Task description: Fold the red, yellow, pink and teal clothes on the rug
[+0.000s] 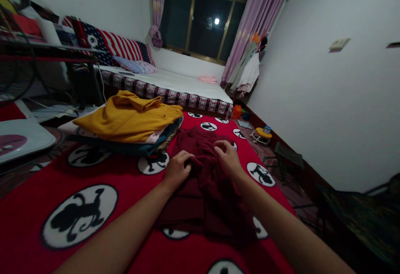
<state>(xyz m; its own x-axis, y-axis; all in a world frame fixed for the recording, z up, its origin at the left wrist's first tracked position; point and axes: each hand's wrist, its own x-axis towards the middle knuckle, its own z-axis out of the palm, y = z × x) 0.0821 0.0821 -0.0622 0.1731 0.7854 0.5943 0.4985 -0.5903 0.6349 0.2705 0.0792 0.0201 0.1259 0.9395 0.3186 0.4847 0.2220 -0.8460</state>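
Note:
A dark maroon garment [187, 203] lies rumpled on the red blanket in front of me; its exact kind does not show. My left hand [178, 169] is closed, pinching a fold at the garment's left side. Over its right side is my right hand [229, 157], fingers loosely curved, with a small gap between thumb and forefinger. Left of the garment stands a stack of folded clothes, a mustard-yellow garment [131, 117] on top and a dark teal one [134, 148] lower down.
The red blanket [131, 219] has black-and-white round figures. Beyond it is a bed [175, 80] under a window. A cluttered desk [56, 49] and a white seat [25, 136] are at left. At right stand a small yellow stool [261, 134] and a dark folding stool [289, 155] by the wall.

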